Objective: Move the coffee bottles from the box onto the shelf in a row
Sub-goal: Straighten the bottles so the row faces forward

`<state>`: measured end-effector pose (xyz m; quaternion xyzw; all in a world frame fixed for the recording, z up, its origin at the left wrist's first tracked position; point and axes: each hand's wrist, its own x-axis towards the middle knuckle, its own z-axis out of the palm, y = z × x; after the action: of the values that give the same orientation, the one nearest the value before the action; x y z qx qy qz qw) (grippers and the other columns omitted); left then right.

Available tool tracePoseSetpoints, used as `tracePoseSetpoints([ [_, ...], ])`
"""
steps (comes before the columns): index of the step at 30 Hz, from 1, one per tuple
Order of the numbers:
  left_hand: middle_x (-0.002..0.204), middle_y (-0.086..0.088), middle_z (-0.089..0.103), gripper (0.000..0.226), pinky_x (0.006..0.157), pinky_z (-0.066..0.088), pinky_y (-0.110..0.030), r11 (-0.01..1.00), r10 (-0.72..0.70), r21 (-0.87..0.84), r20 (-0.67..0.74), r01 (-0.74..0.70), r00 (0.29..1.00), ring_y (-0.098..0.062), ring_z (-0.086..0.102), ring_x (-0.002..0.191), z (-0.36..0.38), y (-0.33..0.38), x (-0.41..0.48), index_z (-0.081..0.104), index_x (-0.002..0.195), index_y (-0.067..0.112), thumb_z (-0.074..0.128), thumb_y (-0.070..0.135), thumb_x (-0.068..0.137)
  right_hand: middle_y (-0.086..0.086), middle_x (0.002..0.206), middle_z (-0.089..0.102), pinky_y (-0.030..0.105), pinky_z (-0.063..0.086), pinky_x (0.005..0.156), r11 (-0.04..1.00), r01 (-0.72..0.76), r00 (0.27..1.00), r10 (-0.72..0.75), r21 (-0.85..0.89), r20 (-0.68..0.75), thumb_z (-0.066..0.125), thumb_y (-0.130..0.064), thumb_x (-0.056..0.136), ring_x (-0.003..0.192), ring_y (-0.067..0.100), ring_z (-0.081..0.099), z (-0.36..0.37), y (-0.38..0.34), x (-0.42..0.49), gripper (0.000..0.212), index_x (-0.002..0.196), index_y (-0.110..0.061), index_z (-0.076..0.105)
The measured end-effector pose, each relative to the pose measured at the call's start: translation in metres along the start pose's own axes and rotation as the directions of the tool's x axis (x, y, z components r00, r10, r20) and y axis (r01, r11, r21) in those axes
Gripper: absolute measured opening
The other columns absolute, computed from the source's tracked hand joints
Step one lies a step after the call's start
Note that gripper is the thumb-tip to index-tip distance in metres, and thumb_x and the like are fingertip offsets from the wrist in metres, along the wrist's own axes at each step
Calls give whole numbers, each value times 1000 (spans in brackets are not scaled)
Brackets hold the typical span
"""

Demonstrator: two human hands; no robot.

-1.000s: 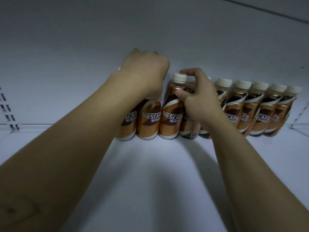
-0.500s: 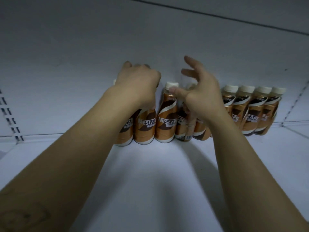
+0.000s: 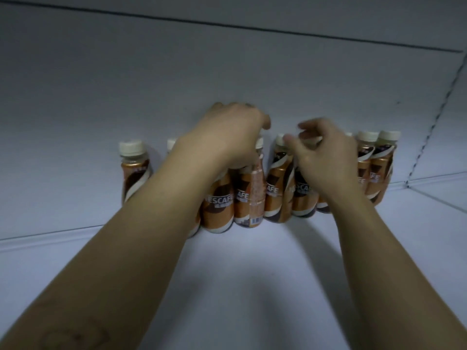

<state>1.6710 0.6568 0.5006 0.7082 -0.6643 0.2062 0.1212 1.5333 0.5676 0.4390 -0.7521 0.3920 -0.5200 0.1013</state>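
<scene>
1. Coffee bottles (image 3: 275, 188) stand in a row along the shelf (image 3: 252, 274) back edge, caps up, for tight packing.
2. Left hand (image 3: 227, 137) cupped over bottle tops; grip on one cannot be told.
3. Right hand (image 3: 326, 155) fingers (image 3: 305, 127) loosely curled, seemingly empty.
4. Far-left bottle (image 3: 134, 170) stands apart from the rest.

A white shelf (image 3: 240, 274) with a white back panel carries a row of coffee bottles (image 3: 275, 188) standing upright against the back, orange-brown labels and cream caps. Most stand packed side by side, touching. One bottle (image 3: 134, 170) at the left end stands apart from the rest, with a gap beside it. The front part of the shelf is bare
</scene>
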Motion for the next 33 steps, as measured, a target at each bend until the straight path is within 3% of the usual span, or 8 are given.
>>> tracePoseSetpoints([
  [2, 127, -6, 55, 49, 84, 41, -35, 999, -32, -17, 43, 33, 999, -29, 52, 111, 7, 6, 7, 53, 129, 28, 67, 17, 82, -7, 104, 65, 32, 52, 77, 999, 11, 997, -7, -51, 73, 62, -54, 83, 90, 9, 60, 4, 4, -3, 49, 121, -24, 56],
  [7, 107, -4, 62, 35, 70, 45, -34, 994, -37, -101, 36, 41, 999, -22, 56, 89, 13, 4, 13, 64, 108, 26, 75, 18, 76, 0, 104, 64, 37, 52, 74, 995, 32, 998, -27, -94, 53, 70, -55, 76, 92, 18, 60, 14, 2, -2, 56, 117, -21, 53],
  [11, 106, -3, 63, 37, 80, 51, -40, 990, -19, -141, 20, 22, 1000, -23, 58, 92, 16, 2, 12, 64, 107, 27, 78, 26, 73, 0, 102, 60, 34, 50, 76, 997, 7, 999, -4, -73, 43, 76, -43, 75, 93, 19, 58, 21, 1, -3, 51, 113, -20, 52],
  [18, 104, -4, 65, 41, 87, 47, -43, 992, -63, -112, -39, 58, 997, -26, 57, 97, 20, 4, 13, 65, 108, 23, 74, 44, 74, -11, 97, 58, 6, 37, 64, 989, -67, 996, 58, 134, 71, 76, -29, 79, 86, 3, 56, 17, 3, -3, 47, 120, -19, 56],
  [24, 97, -5, 65, 47, 86, 41, -41, 992, -114, -64, -126, 106, 985, -27, 58, 91, 27, 5, 18, 65, 101, 19, 73, 54, 71, -1, 110, 67, 34, 58, 81, 912, -170, 976, 102, 374, 194, 69, -12, 85, 93, 11, 68, 13, 8, -3, 43, 123, -24, 53],
  [29, 94, -8, 64, 52, 83, 33, -41, 991, -129, 0, -185, 132, 974, -31, 56, 91, 32, 4, 22, 63, 95, 16, 72, 60, 68, 8, 108, 68, 16, 46, 47, 858, -206, 947, 53, 471, 317, 58, -2, 90, 56, 1, 62, 9, 15, -1, 41, 126, -20, 52],
  [31, 92, -8, 64, 50, 85, 33, -42, 990, -133, 17, -189, 139, 973, -32, 56, 90, 32, 5, 23, 62, 92, 17, 72, 60, 68, 9, 110, 67, 15, 45, 48, 855, -211, 937, 40, 473, 346, 56, -2, 91, 55, -2, 60, 8, 17, 1, 41, 128, -19, 52],
  [33, 89, -8, 63, 49, 85, 33, -42, 988, -142, 26, -188, 149, 972, -31, 56, 88, 33, 5, 23, 60, 88, 18, 73, 60, 67, 6, 114, 67, 18, 52, 57, 859, -211, 933, 35, 466, 357, 56, -3, 92, 71, 0, 66, 9, 18, 2, 41, 129, -20, 52],
])
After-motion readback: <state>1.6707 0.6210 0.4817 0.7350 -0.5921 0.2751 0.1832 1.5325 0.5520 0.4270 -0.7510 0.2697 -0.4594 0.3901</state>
